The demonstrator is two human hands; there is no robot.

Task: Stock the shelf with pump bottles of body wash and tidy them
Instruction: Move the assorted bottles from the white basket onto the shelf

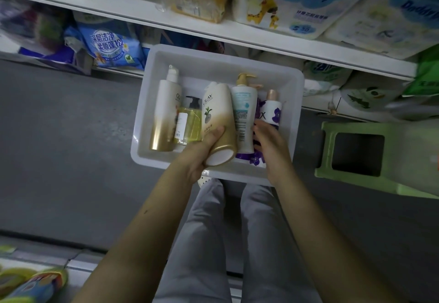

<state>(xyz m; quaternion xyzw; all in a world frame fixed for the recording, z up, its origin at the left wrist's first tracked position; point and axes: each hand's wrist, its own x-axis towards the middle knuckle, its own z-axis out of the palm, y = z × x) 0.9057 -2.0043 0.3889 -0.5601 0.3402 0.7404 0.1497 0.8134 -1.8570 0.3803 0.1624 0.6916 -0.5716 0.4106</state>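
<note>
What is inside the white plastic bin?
A tall Olay pump bottle, a yellow bottle, a gold Olay bottle in the left hand, a blue-label bottle, a Lux bottle. The right hand hides part of purple packaging.

- The grey floor [59, 148] carries a white plastic bin [213, 59] and, to its right, a green stool [325, 148].
- The white shelf [118, 10] above holds diaper packs [285, 6].

White bin [293, 103], cream-to-gold bottle [217, 117], clear yellow bottle [190, 124], purple-flowered white bottle [273, 110], green stool [392, 131]
</note>
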